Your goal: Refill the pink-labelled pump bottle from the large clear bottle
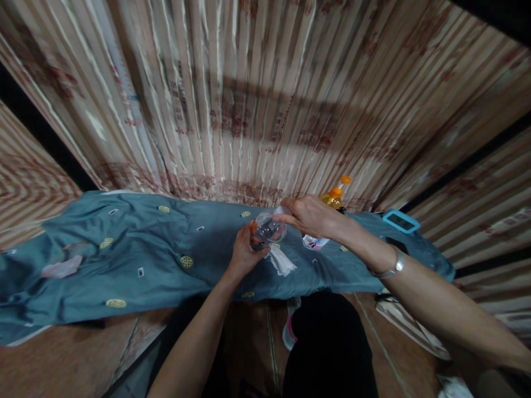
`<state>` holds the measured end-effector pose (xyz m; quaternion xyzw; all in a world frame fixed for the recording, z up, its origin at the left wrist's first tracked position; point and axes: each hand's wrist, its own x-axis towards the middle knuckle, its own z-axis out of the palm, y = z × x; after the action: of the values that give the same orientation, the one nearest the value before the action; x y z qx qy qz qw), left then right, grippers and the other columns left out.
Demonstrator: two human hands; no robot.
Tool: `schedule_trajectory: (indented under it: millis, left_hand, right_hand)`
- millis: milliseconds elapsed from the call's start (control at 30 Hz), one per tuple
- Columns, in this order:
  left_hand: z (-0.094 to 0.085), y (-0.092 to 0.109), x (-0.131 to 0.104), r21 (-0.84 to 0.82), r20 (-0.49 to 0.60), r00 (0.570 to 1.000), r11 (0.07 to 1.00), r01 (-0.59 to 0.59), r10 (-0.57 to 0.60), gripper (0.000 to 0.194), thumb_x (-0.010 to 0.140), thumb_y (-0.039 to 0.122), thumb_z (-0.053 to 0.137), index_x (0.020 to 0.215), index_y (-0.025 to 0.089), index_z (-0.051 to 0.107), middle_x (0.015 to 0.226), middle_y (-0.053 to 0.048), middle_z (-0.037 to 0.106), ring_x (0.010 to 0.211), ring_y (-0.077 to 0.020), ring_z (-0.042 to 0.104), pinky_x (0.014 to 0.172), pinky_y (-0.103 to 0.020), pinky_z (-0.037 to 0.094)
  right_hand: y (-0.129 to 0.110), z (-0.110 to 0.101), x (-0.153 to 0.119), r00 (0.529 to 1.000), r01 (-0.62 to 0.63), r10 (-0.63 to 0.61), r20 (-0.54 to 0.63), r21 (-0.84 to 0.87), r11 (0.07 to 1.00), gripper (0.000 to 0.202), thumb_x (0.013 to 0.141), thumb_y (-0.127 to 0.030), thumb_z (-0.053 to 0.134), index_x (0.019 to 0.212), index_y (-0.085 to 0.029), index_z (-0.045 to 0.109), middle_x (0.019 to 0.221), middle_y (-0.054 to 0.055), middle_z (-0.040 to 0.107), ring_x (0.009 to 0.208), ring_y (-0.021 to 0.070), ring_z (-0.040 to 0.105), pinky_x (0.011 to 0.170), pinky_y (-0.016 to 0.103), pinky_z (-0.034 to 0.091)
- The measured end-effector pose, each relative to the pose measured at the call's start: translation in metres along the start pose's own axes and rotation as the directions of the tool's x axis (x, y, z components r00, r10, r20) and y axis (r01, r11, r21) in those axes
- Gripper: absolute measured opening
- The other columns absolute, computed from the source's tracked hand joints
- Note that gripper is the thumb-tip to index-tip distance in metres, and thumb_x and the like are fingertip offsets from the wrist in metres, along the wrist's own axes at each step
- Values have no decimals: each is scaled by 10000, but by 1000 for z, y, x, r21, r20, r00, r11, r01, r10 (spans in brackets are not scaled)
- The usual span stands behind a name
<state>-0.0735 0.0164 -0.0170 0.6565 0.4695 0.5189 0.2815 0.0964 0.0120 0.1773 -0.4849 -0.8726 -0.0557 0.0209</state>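
Observation:
A clear plastic cup [267,229] is tilted over the blue-green cloth, with my left hand [244,251] wrapped around its side. Something orange shows at the cup's left edge. My right hand [307,215] is closed at the cup's far rim, its fingers on a whitish piece [282,210] that looks like tissue. Whether that piece reaches inside the cup is hard to tell. A crumpled white tissue [282,262] lies on the cloth just below the cup. Partly under my right wrist is a clear and white container with printing [314,242].
Behind my right hand stands a yellow bottle with an orange pump [332,198]. A blue-framed device [401,221] and a dark phone-like object [397,245] lie to the right. Pinkish-white paper [62,267] rests at the left. A pleated curtain [249,110] hangs behind the blue-green cloth [157,249].

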Motion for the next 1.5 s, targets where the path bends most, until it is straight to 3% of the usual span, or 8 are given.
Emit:
schedule_trajectory:
  millis: [567, 633, 733, 900, 1067, 1300, 1433, 1500]
  left_hand:
    - [2, -1, 2, -38, -71, 996, 998, 43, -46, 790, 586, 284, 830, 1301, 197, 505, 1240, -117, 623, 1187, -310, 570, 1033, -482, 430]
    - [0, 1, 3, -40, -74, 996, 998, 47, -49, 768, 597, 295, 827, 1289, 191, 512, 1228, -113, 631, 1166, -302, 583, 1022, -472, 440]
    - [-2, 2, 4, -58, -79, 994, 996, 64, -69, 769, 614, 317, 823, 1296, 166, 501, 1229, -121, 636, 1154, -296, 592, 1018, -462, 445]
    - [0, 4, 5, -115, -123, 977, 980, 163, -177, 863, 573, 330, 850, 1323, 179, 451, 1189, -99, 651, 1128, -291, 616, 978, -428, 475]
    - [2, 9, 7, -139, -142, 962, 967, 215, -234, 873, 540, 304, 863, 1288, 198, 426, 1156, -79, 659, 1006, -254, 664, 889, -384, 512]
    - [12, 16, 5, -177, -66, 960, 950, 257, -273, 797, 575, 330, 850, 1256, 221, 449, 1174, -63, 653, 1028, -238, 657, 920, -378, 504]
    - [21, 18, 4, -200, -60, 961, 947, 253, -269, 795, 606, 347, 835, 1284, 223, 439, 1201, -57, 639, 1055, -228, 644, 947, -371, 492]
    - [24, 17, 4, -215, -54, 963, 945, 245, -262, 784, 619, 343, 828, 1289, 225, 438, 1197, -55, 639, 1058, -226, 642, 936, -361, 497]
  right_hand:
    - [0, 6, 20, 997, -47, 51, -55, 67, 997, 495, 937, -583, 469, 992, -133, 667, 712, 97, 690, 784, 259, 693, 630, 284, 401]
    - [9, 25, 16, 991, -14, 65, -121, 380, 925, 503, 940, -608, 425, 950, -162, 658, 709, 49, 684, 701, 198, 674, 633, 266, 430]
    - [18, 73, 0, 947, -85, 301, -115, 812, 577, 549, 935, -634, 340, 1007, -170, 624, 830, 53, 717, 666, 165, 659, 650, 283, 499]
    - [-2, 162, -31, 873, -247, 486, -34, 829, 502, 381, 750, -490, 675, 982, -188, 659, 960, 85, 725, 897, 233, 669, 819, 359, 501]
    - [-14, 204, -36, 849, -254, 529, -12, 868, 427, 198, 704, -409, 693, 694, -219, 639, 710, 29, 690, 721, 218, 649, 727, 322, 499]
    - [18, 163, -19, 725, -142, 685, -65, 960, 241, 502, 845, -600, 462, 995, -159, 649, 799, 46, 703, 650, 184, 613, 569, 277, 484]
    - [15, 120, -15, 655, 43, 665, -358, 897, 440, 447, 918, -531, 467, 1114, -177, 656, 936, 61, 718, 828, 217, 650, 757, 339, 522]
    - [7, 114, -15, 693, 118, 562, -451, 841, 529, 436, 956, -470, 434, 1264, -209, 598, 1193, 83, 678, 1096, 245, 625, 967, 399, 482]
